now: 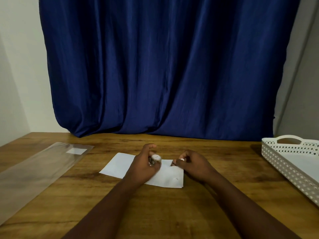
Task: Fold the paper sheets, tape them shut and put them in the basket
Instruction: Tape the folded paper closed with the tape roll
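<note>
2 hands point(165, 165) over folded paper point(119, 165), left holding tape roll point(155, 159).

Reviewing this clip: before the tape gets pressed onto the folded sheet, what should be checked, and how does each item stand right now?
1. Folded paper lies flat on the table: ok.
2. Left hand grips the tape roll over the paper: ok.
3. Right hand pinches something small beside the roll, likely the tape end: cannot tell.
4. Tape strip lined up across the fold's open edge: cannot tell.
5. White basket within reach at right: ok, apparently.
</note>
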`<state>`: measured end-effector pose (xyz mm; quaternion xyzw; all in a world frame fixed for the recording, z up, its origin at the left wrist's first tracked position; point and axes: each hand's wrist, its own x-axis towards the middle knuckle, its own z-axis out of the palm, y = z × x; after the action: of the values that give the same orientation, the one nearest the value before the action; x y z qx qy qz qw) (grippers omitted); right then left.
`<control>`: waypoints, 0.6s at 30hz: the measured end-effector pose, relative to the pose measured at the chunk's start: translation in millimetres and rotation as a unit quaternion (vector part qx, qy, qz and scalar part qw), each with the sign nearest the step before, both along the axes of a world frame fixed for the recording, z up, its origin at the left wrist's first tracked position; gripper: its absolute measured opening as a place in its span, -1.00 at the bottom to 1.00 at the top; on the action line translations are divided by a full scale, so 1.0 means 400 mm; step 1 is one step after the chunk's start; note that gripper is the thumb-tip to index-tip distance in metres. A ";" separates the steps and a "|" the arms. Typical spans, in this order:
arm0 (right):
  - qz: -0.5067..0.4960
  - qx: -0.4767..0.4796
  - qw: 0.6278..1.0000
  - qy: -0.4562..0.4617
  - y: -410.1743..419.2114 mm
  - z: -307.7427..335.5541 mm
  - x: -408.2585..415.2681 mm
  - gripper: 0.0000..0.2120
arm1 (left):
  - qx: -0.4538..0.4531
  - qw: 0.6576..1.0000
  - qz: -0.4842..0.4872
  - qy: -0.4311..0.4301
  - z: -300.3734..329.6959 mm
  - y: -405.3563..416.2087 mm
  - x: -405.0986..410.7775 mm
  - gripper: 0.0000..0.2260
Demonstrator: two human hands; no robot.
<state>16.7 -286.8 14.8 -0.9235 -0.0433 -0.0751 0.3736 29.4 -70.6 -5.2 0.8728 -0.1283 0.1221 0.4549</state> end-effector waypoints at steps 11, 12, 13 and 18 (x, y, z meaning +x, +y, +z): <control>0.050 0.286 0.904 0.314 -0.027 0.048 -0.010 -0.67 | -0.007 0.993 -0.119 0.024 -0.010 -0.010 0.007 -0.28; 0.054 0.279 0.904 0.320 -0.029 0.046 -0.007 -0.66 | -0.007 0.992 -0.125 0.024 -0.009 -0.010 0.006 -0.28; 0.058 0.272 0.905 0.323 -0.031 0.044 -0.006 -0.65 | -0.008 0.992 -0.125 0.022 -0.008 -0.011 0.005 -0.28; 0.046 0.290 0.902 0.316 -0.035 0.042 -0.001 -0.68 | -0.044 0.998 -0.020 -0.048 0.018 0.023 0.017 -0.41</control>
<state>16.3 -300.6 31.4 -0.7465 0.0583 0.2287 0.6221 36.2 -61.5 1.9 0.8422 -0.1615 0.1604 0.4888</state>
